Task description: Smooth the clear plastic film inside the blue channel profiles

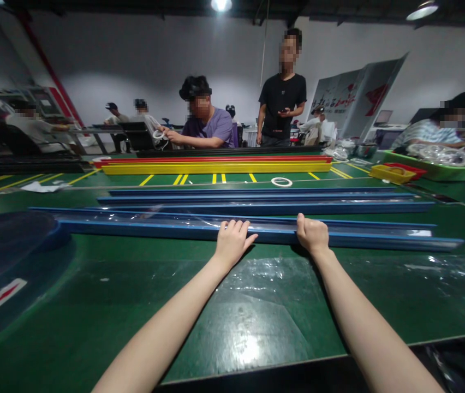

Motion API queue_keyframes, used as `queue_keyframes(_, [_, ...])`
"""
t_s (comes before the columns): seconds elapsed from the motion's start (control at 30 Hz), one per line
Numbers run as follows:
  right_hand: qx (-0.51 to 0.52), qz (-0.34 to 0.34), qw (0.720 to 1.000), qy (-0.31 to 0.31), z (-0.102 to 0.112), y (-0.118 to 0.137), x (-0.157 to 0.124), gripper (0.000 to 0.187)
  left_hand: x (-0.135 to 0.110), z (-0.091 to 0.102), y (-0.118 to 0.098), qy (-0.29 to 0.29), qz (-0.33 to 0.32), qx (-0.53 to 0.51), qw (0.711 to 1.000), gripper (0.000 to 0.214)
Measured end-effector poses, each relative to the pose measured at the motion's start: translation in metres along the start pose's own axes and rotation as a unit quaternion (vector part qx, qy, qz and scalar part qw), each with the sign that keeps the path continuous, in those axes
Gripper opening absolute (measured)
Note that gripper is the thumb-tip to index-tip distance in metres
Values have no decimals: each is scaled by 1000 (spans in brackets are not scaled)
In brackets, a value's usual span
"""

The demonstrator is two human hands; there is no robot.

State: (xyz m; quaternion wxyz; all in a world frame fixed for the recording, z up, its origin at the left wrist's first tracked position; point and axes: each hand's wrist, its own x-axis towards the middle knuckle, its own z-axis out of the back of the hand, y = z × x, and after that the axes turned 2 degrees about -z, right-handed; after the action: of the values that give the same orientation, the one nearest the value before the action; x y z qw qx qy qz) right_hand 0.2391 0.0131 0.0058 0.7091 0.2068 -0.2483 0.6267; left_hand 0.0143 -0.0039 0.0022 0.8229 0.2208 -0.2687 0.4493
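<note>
A long blue rail (134, 226) lies across the green table (113, 295) in front of me, with clear plastic film over its top. My left hand (232, 242) rests on the rail's near edge, fingers curled over it and thumb out to the right. My right hand (313, 234) grips the same near edge a little to the right, fingers wrapped over the top. A sheet of clear film (265, 284) lies on the table between my forearms.
Two more blue rails (257, 201) lie behind the first. Red and yellow rails (216, 165) lie farther back, with a white tape ring (281, 182) near them. A green tray (441, 169) stands at the right. Several people sit or stand beyond the table.
</note>
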Motion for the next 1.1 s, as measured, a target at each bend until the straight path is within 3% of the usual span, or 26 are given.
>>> queue_keyframes(0.6, [-17,-36,998,56,8,2,1,54,1,-2,-1,27,4,14,1000,37])
queue_keyframes(1.1, [-6,-41,997,64,11,3,1,54,2,-5,-1,36,7,18,999,37])
